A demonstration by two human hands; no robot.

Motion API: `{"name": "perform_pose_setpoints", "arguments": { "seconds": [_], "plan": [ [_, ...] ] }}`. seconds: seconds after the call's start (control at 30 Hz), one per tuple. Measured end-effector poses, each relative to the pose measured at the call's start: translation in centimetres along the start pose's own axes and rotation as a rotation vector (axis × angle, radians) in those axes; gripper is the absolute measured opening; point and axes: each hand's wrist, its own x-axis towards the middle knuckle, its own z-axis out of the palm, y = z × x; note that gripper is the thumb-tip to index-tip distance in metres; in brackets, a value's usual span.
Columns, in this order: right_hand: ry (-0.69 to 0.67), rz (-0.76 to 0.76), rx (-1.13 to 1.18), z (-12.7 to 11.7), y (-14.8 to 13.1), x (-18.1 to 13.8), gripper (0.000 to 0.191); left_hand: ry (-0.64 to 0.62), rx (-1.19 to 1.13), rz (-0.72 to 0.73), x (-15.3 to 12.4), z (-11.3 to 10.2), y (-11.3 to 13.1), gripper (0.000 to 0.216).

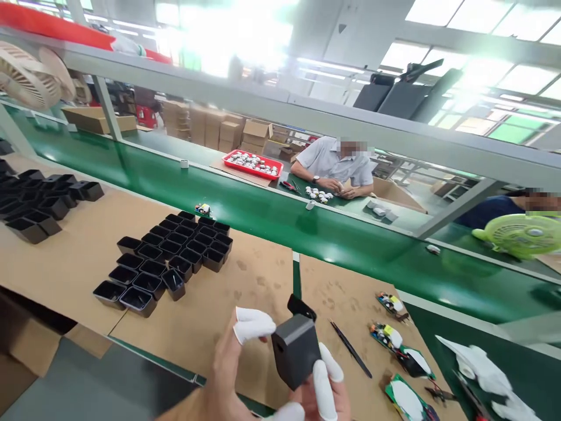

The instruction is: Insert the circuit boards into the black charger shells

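Note:
A black plastic housing (295, 354), box-shaped with a small round hole in one side, is held up above the cardboard. My right hand (328, 389) grips its right side with white-covered fingertips. My left hand (232, 362) is at the housing's left, thumb and forefinger spread apart; the forefinger's white cover is at its upper left edge. Just behind the housing is a black flat piece (302, 307); whether it is joined to the housing I cannot tell. Black tweezers (350, 348) lie right of my right hand.
Rows of open black housings (175, 245) stand left on the cardboard (249, 275). Several circuit boards (403, 345) lie right. Beyond the green belt (263, 216), a person (335, 166) works beside a red tray (252, 165). A green fan (521, 234) stands far right.

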Motion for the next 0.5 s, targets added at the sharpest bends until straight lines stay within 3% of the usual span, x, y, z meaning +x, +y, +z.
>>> {"name": "perform_pose_setpoints", "arguments": {
  "seconds": [0.1,0.2,0.33,0.5],
  "plan": [
    [-0.113,0.303,0.168,1.9,0.1,-1.9,0.047,0.012,-0.354,-0.473,-2.9,0.3,-0.6,0.062],
    [-0.195,0.419,0.227,3.2,-0.3,-3.7,0.051,0.031,-0.552,-0.677,-3.5,0.6,-0.3,0.069],
    [-0.154,0.417,0.241,3.7,-0.6,-5.3,0.052,0.135,-0.576,-0.814,-2.5,1.0,1.5,0.062],
    [-0.041,0.195,0.037,2.0,0.0,-5.3,0.051,0.223,-0.547,-0.966,-1.4,2.6,3.5,0.06]
  ]
}}
